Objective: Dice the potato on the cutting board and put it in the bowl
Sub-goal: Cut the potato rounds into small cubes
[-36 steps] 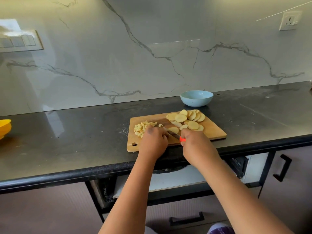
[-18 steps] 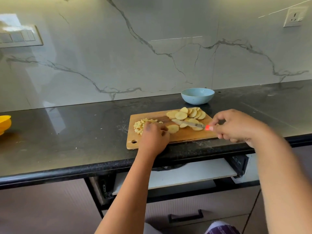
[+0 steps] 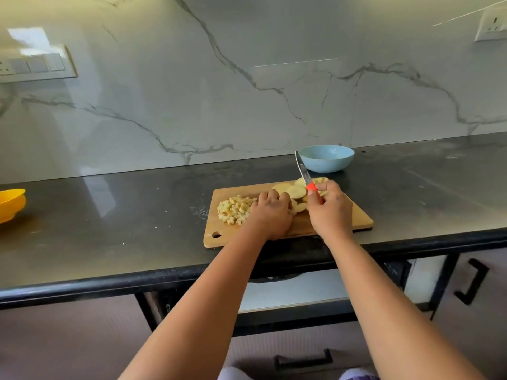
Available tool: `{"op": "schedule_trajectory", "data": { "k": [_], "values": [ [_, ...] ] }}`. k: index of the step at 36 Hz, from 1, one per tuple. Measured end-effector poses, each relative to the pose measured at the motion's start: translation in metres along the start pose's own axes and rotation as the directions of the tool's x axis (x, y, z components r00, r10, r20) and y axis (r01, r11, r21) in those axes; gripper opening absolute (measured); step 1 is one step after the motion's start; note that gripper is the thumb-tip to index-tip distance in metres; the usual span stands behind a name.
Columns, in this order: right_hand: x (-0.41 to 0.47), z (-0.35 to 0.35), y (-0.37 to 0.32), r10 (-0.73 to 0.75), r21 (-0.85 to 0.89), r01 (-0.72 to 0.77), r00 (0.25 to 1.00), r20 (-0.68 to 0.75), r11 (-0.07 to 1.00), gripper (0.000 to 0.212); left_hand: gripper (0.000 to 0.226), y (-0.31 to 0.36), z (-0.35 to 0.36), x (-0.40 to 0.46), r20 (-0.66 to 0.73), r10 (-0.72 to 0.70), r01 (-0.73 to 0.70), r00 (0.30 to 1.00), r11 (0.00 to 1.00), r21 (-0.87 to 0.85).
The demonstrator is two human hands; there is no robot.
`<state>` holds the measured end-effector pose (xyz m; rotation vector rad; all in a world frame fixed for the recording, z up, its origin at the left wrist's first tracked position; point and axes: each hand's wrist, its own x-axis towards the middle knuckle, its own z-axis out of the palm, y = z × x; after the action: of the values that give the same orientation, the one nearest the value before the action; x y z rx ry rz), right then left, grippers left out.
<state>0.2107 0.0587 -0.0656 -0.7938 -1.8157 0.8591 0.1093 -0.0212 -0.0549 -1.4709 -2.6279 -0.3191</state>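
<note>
One pale blue round bowl stands on the dark stone countertop near the marble-patterned wall, just beyond the far edge of the board. No potato is visible in the part of its interior that shows. One yellow bowl sits at the left edge of view, cut off by the frame; its contents cannot be seen.

One rectangular wooden cutting board with a hanging hole at its near left corner lies on the countertop. On its left part lies one heap of small pale diced potato pieces; the pieces are too small to count. On its far middle part lies a cluster of round potato slices, overlapping and partly hidden by the hands; about five show.

The left hand lies palm down on the board between dice and slices, its fingers bent over slices at the cluster's near edge; a firm grip cannot be confirmed. The right hand is closed around the orange handle of one small steel-bladed knife, blade pointing up and away toward the blue bowl.
</note>
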Motion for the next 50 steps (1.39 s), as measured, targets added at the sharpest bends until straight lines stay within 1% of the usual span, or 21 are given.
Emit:
{"op": "schedule_trajectory", "data": {
  "k": [6,10,14,17,20,22,24,26,30,31,34,36,39,42,46,48,50],
  "values": [
    [-0.001,-0.001,0.0,-0.027,-0.054,0.028,0.999,0.016,0.998,0.02,0.041,-0.022,-0.008,0.0,0.023,0.056,-0.06,0.998,0.982,0.182],
    [-0.002,-0.001,-0.001,-0.046,-0.086,0.048,0.999,0.022,0.995,0.018,0.04,-0.044,-0.015,-0.004,0.035,0.04,-0.047,0.999,0.974,0.223],
    [-0.003,-0.001,-0.002,-0.058,-0.091,0.062,0.998,0.038,0.994,0.019,0.033,-0.061,-0.017,-0.007,-0.024,0.01,-0.004,1.0,0.972,0.236],
    [-0.003,-0.001,-0.002,-0.055,-0.095,0.059,0.997,0.046,0.994,0.018,0.03,-0.069,-0.02,-0.006,-0.033,-0.032,0.038,0.999,0.981,0.188],
    [-0.003,-0.001,-0.002,-0.06,-0.094,0.064,0.997,0.047,0.994,0.019,0.025,-0.075,-0.027,-0.003,-0.074,-0.057,0.06,0.996,0.997,0.046],
    [-0.003,-0.001,-0.002,-0.063,-0.092,0.068,0.997,0.051,0.993,0.019,0.021,-0.079,-0.031,0.0,-0.154,-0.06,0.053,0.986,0.997,-0.049],
    [-0.003,0.0,-0.001,-0.063,-0.087,0.068,0.996,0.055,0.994,0.02,0.017,-0.082,-0.034,0.001,-0.25,-0.046,0.02,0.967,0.994,-0.107],
    [-0.003,0.0,0.0,-0.064,-0.088,0.069,0.997,0.053,0.994,0.02,0.018,-0.083,-0.036,0.001,-0.296,-0.034,-0.003,0.955,0.992,-0.123],
    [-0.002,0.001,0.001,-0.055,-0.068,0.057,0.998,0.035,0.996,0.02,0.031,-0.077,-0.037,0.004,-0.284,-0.056,0.035,0.957,0.996,-0.078],
    [-0.002,0.001,0.001,-0.05,-0.058,0.051,0.998,0.025,0.997,0.02,0.031,-0.075,-0.036,0.006,-0.295,-0.059,0.046,0.954,0.998,-0.052],
    [-0.001,0.0,0.002,-0.034,-0.032,0.033,0.999,-0.008,0.999,0.02,0.02,-0.069,-0.035,0.013,-0.333,-0.064,0.06,0.941,0.998,-0.02],
    [0.0,0.0,0.003,-0.019,-0.012,0.019,0.999,-0.028,1.0,0.019,0.019,-0.06,-0.035,0.02,-0.313,-0.067,0.052,0.947,0.997,-0.055],
    [0.003,0.002,0.008,0.0,0.029,0.001,0.999,-0.047,1.0,0.018,0.02,-0.045,-0.033,0.036,-0.233,-0.047,0.017,0.971,0.992,-0.128],
    [0.006,0.004,0.011,0.02,0.062,-0.017,0.999,-0.047,0.998,0.016,0.036,-0.032,-0.028,0.054,-0.134,0.012,-0.033,0.991,0.987,-0.156],
    [0.006,0.003,0.013,0.019,0.069,-0.015,0.999,-0.044,0.997,0.016,0.065,-0.019,-0.027,0.068,0.047,0.085,-0.077,0.995,0.985,-0.154],
    [0.006,0.003,0.013,0.015,0.07,-0.012,0.999,-0.044,0.997,0.016,0.065,-0.016,-0.025,0.074,0.117,0.105,-0.074,0.988,0.968,-0.24],
    [0.006,0.002,0.012,0.002,0.068,0.001,0.999,-0.043,0.998,0.017,0.057,-0.016,-0.023,0.08,0.135,0.114,-0.074,0.984,0.96,-0.271]
  ]
}}
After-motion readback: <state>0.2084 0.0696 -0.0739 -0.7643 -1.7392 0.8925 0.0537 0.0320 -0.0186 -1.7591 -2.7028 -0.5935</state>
